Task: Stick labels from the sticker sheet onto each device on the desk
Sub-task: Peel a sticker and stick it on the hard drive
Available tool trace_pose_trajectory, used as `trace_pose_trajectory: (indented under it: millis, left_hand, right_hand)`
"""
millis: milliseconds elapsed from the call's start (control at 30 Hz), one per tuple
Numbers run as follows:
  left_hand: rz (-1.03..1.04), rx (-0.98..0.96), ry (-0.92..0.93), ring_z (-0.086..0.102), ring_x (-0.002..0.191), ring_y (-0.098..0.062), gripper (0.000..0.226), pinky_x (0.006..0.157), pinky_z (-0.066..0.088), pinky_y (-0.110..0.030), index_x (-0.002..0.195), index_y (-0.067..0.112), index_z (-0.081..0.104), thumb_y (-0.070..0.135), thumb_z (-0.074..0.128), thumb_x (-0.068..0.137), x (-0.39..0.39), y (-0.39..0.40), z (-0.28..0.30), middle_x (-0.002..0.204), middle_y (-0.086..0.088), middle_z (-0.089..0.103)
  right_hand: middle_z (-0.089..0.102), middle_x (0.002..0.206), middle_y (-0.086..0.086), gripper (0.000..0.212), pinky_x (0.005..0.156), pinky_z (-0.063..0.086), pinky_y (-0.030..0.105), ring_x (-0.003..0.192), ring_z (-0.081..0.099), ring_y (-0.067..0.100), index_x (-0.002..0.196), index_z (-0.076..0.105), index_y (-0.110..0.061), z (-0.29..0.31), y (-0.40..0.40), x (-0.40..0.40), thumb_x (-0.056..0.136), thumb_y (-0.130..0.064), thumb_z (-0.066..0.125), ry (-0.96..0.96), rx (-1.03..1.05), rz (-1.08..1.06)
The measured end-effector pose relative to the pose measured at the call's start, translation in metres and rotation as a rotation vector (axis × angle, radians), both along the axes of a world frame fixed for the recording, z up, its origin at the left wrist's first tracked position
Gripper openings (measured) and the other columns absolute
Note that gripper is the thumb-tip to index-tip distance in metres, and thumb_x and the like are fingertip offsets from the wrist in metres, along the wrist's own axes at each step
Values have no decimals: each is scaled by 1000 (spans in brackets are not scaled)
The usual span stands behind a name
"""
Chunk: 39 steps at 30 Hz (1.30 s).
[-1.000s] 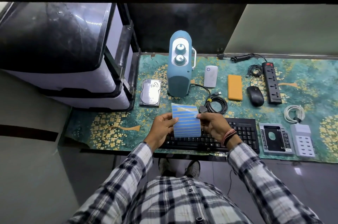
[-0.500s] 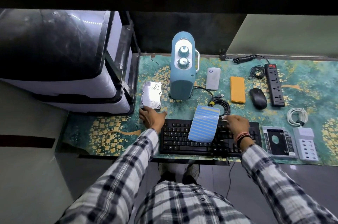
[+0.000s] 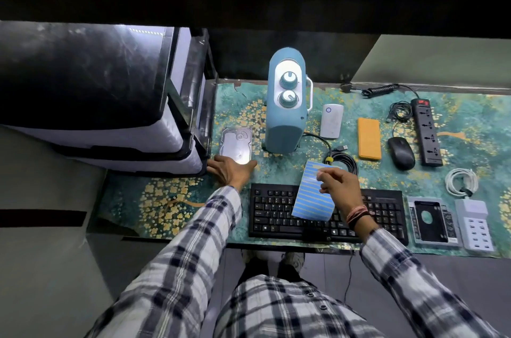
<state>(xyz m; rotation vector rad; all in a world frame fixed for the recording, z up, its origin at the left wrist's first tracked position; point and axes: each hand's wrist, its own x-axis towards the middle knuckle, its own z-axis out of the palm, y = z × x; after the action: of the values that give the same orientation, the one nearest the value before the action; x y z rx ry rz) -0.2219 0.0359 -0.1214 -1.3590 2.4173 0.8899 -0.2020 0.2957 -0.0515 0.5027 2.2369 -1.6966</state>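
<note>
Grip, right hand (image 3: 338,185): fingers curled round the upper right part of the blue sticker sheet with pale yellow label strips (image 3: 311,196), which hangs tilted just above the black computer keyboard (image 3: 276,213). Grip, left hand (image 3: 233,173): released, fingers extended, tips touching the near edge of the bare silver metal hard drive (image 3: 236,141) at the left of the counter (image 3: 171,199). Handling, sheet: judged very light, thin and floppy; best held by an edge or corner so the strips stay free for peeling; liable to bend or crease if squeezed. Handling, hard drive: judged rigid, dense, smooth-topped and likely shock-sensitive; take by its long sides, and steady it flat while a label is pressed on. Further devices, all lying apart on the patterned teal mat: tall blue appliance with two dials (image 3: 286,105), white rounded box (image 3: 331,121), orange flat case (image 3: 369,138), black mouse (image 3: 401,153), black power strip (image 3: 425,133), grey drive caddy (image 3: 431,221), white multi-port charger (image 3: 475,225). Containers: stacked drawer unit with dark glossy top (image 3: 83,83) at the left; contents not visible.
</note>
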Motion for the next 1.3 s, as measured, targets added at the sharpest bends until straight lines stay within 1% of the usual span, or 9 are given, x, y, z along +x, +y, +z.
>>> trace_pose_trajectory:
  millis: [133,267,367,467,633,800,867,1000,1300]
  left_hand:
    - [-58,76,139,31,117,-31,111,90,45,-45,125,2,32,65,85,50,36,1,8,124,-9,29]
    - [-153,74,229,34,110,-26,105,89,51,-46,119,12,32,66,78,41,86,6,17,116,0,25]
    - [-210,67,315,37,112,-26,100,90,54,-47,120,15,31,58,79,43,118,15,27,115,4,24]
    - [-264,37,386,38,112,-25,101,91,53,-43,123,17,31,55,82,45,138,22,35,115,4,24]
    - [-309,-13,491,37,113,-24,101,94,52,-38,122,11,34,51,86,46,144,26,51,116,3,27]
    - [-332,-12,502,37,113,-25,101,94,53,-42,125,10,33,51,85,48,144,28,58,116,1,27]
    - [-343,-13,499,37,114,-25,102,94,52,-43,127,10,33,53,84,50,144,28,60,116,1,27]
    - [-356,-25,515,36,114,-25,99,95,51,-45,125,10,33,52,82,50,142,29,64,116,1,27]
    - [-431,-34,497,36,113,-25,103,93,53,-44,129,14,30,58,82,51,142,29,66,118,3,24]
  right_hand:
    - [70,77,12,9,65,58,35,60,58,18,93,74,-4,4,-27,-2,89,-9,69,62,-67,97]
    - [73,81,6,9,64,57,32,67,64,16,95,75,-8,3,-60,1,89,-11,69,97,-131,206]
    - [76,88,-2,10,73,58,29,78,69,10,96,77,-14,-7,-82,5,88,-16,72,206,-68,354]
    - [77,93,0,10,77,55,23,85,69,4,96,77,-9,-12,-99,13,87,-9,72,298,-44,466]
    - [75,96,1,20,80,57,29,88,70,12,99,77,-13,-17,-107,18,84,-17,65,432,46,683]
    - [75,95,5,22,76,57,32,84,68,18,100,77,-10,-12,-104,13,87,-13,60,653,141,784]
    - [75,96,6,20,77,55,32,86,67,22,100,77,-9,-10,-102,11,85,-2,66,720,171,828]
    - [74,99,8,38,76,53,33,87,65,27,98,76,-5,-12,-99,8,70,17,62,802,194,897]
    - [72,105,8,25,79,54,38,93,66,28,96,77,-8,-7,-89,-3,80,5,63,796,235,1088]
